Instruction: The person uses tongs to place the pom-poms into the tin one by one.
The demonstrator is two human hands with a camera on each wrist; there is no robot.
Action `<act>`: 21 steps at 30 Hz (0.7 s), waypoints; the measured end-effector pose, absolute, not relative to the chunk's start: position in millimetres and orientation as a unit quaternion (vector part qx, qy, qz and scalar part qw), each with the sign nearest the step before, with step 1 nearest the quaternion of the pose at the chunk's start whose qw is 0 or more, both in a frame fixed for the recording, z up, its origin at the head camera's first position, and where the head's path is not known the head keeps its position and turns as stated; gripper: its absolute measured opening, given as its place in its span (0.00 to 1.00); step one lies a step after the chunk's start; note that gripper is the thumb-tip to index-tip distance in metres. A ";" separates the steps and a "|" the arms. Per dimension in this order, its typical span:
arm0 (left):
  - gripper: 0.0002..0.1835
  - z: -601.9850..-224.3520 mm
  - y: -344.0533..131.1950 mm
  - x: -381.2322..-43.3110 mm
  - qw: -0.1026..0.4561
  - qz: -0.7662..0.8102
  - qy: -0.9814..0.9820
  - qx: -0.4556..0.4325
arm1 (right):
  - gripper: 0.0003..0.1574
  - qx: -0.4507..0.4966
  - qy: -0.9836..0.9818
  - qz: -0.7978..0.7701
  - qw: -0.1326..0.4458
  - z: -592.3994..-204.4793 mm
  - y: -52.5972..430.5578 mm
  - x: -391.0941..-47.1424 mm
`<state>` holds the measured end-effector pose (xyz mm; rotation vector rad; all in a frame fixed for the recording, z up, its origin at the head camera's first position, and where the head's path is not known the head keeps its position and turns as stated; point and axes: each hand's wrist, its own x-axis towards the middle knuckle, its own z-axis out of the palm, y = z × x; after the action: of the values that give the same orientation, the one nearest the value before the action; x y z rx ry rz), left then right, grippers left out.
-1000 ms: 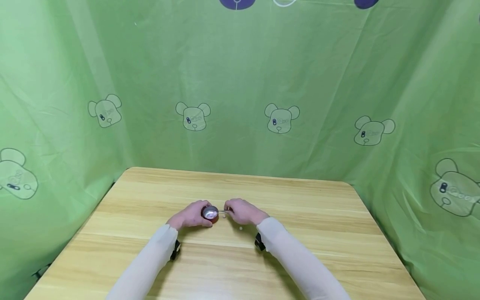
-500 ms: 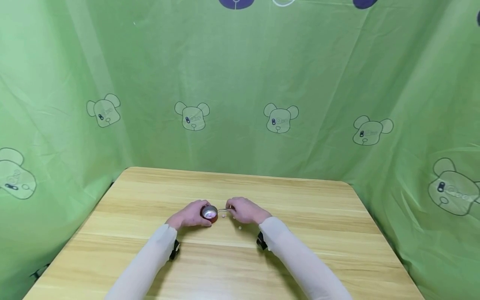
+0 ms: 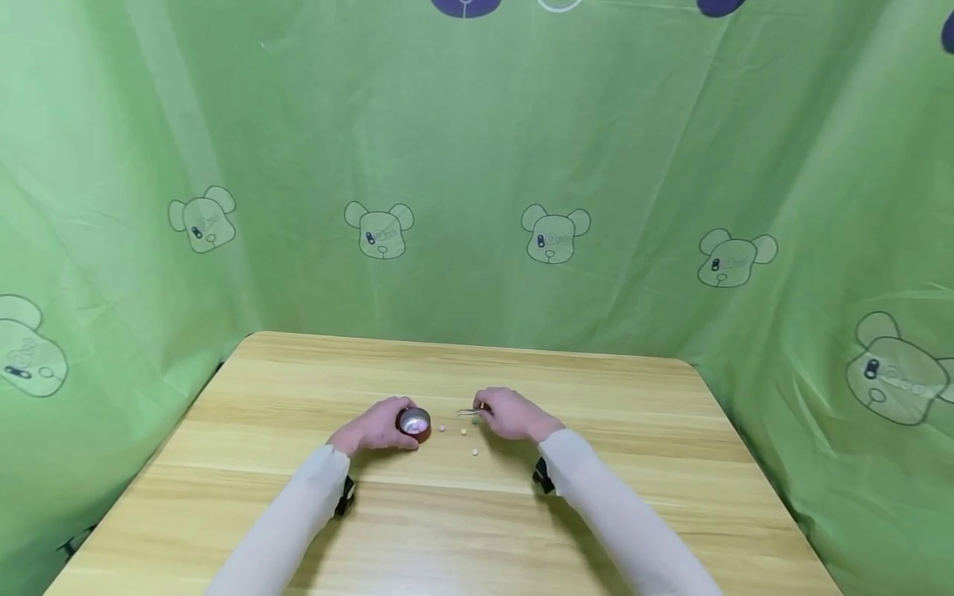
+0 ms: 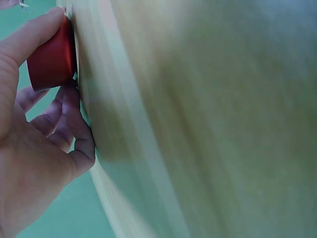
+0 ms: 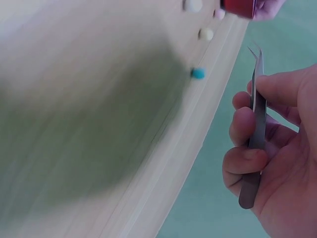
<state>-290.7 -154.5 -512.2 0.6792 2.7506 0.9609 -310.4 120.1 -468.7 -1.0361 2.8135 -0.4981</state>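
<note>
"How much room do I have round the table (image 3: 633, 430)?"

"From the head view I read a long run of wood out to the edge at three o'clock, and another out to nine. The far edge, at twelve, sits closer to the hands, with green cloth (image 3: 462, 298) standing behind it. The near edge, at six, runs off my screen."

"And the left hand (image 3: 376, 426)?"

"Its grip is wrapped round the red tin (image 4: 52, 57), mouth up, base at the table. I see pink beads (image 3: 421, 425) inside, too small for me to count."

"The right hand (image 3: 514, 414)?"

"Narrow grip, pinching the tweezers (image 5: 258, 119). Their tips aim at nine, apart from the tin, with a slim gap between them."

"What's loose on the wood?"

"Going from the tin towards three: a pink bead (image 3: 441, 429) near it, then a yellow bead (image 3: 464, 431), then a blue bead (image 5: 198, 73) by the right hand. I've a white bead (image 3: 474, 453) at four."

"Any change from half a second ago?"

"The tweezers were right at the tin's rim; the right hand has since drawn off towards three. It covered the yellow and blue spots then, and both show plainly now. Left hand and tin have barely shifted."
</note>
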 end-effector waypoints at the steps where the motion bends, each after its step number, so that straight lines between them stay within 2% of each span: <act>1: 0.28 -512.0 -154.4 -290.6 0.073 0.321 0.917 0.227 | 0.06 -0.337 0.926 -0.164 0.053 -468.7 123.4 -310.7; 11: 0.28 -512.8 -155.4 -290.4 0.064 0.323 0.914 0.238 | 0.05 -0.318 0.932 -0.163 0.061 -478.8 147.7 -317.0; 21: 0.29 -510.9 -154.1 -289.9 0.075 0.323 0.915 0.229 | 0.06 -0.303 0.937 -0.163 0.065 -487.0 151.7 -321.4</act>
<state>-289.9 -154.1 -510.9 0.6876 2.7455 0.9699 -321.4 151.7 -487.0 -0.9138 2.8269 -0.4922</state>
